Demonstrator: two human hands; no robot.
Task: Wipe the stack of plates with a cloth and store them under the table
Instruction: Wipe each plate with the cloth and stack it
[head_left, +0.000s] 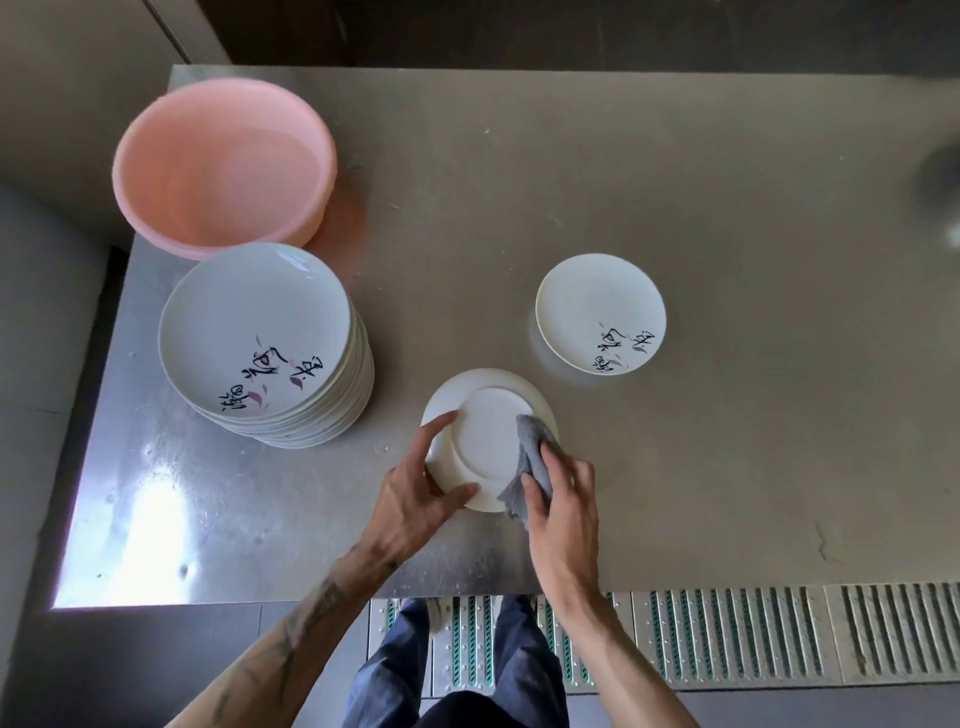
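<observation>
Grips an upturned plate (491, 431) by its left rim with the left hand (415, 499), clutches a grey cloth (530, 462) against its right rim with the right hand (563, 514) — just inside the front edge of the table (727, 208), stack (260, 332) apart at left near the side edge

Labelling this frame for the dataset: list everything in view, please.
Table: 1, steel grey, fills the view
Basin: 1, pink, table's far left
Stack of plates: 1, white with black script, left, beside basin
Single plate: 1, white with script, face up, right of centre
Upturned plate: 1, white, near edge
Cloth: 1, grey, on upturned plate
Floor grating: 1, metal and green, below table
Trousers: 1, blue, bottom centre
Left hand: grips upturned plate's rim
Right hand: holds cloth
</observation>
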